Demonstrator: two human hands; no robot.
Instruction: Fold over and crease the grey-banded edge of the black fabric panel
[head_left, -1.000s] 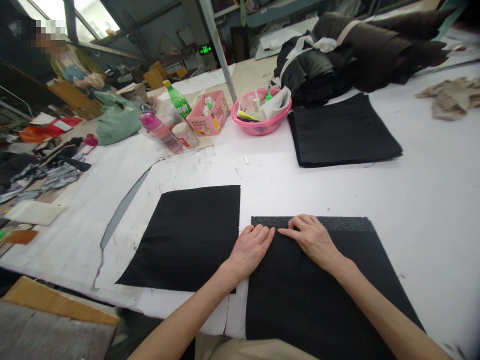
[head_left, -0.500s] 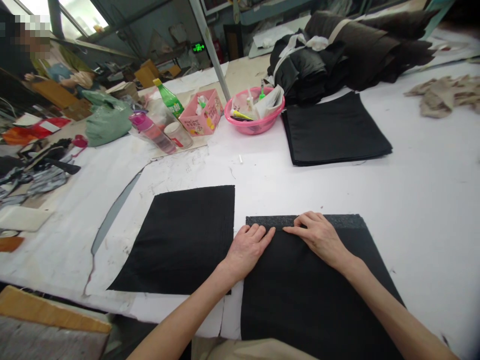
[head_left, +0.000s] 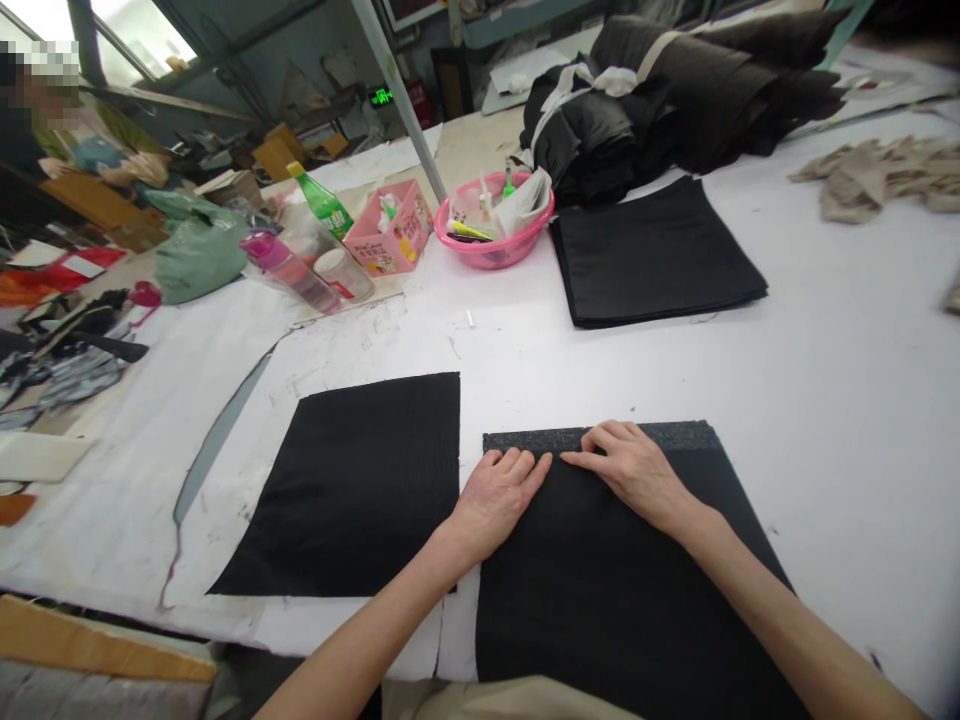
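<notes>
A large black sheet (head_left: pixel 600 590), apparently cloth or leather-like material, lies flat in front of me. Along its far edge runs a speckled dark-grey strip (head_left: pixel 517 440); whether it is a folded-over edge or a separate piece I cannot tell. My left hand (head_left: pixel 501 500) rests on the strip's near edge, fingers bent and gripping there. Just to its right, my right hand (head_left: pixel 634 470) pinches the same edge between thumb and fingers. The two thumbs are close together but apart. To the left lies another black sheet (head_left: pixel 360 490), just beside my left hand.
Farther back stand a stack of black sheets (head_left: pixel 660 255), a pink basin (head_left: pixel 495 250), a pink box (head_left: pixel 394 235), a green bottle (head_left: pixel 322 205) and a purple-capped bottle (head_left: pixel 292 270). Dark rolled material (head_left: pixel 712 95) lies behind. A person (head_left: pixel 97 140) is at the far left.
The view has shifted slightly, so the surroundings sit a little farther left. Both hands keep nearly the same place on the strip's edge.
</notes>
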